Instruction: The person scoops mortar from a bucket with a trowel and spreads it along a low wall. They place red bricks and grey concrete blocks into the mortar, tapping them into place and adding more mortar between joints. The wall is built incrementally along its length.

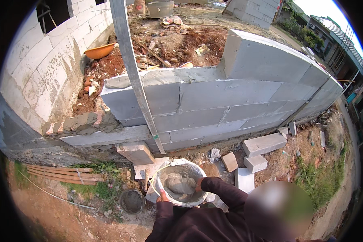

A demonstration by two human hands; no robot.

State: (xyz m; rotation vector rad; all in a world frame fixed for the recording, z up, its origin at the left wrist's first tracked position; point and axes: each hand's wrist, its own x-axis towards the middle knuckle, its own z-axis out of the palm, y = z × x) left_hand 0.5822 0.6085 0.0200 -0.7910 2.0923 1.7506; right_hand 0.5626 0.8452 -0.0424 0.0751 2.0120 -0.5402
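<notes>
In front of me stands a white bucket with wet grey mortar heaped inside. My left hand grips its near left rim, fingers curled over the edge. Reaching over the right side, my right hand is closed down inside the bucket, close to the mortar. Whatever it grasps is too small and hidden to name. Both arms are in dark sleeves. Beyond the bucket rises a grey block wall, its lower left part topped with mortar.
A long metal straightedge leans against the wall. Loose blocks lie right of the bucket, and a tilted block sits to its left. A small mortar pail and orange pipes are at left. A blurred patch covers the lower right.
</notes>
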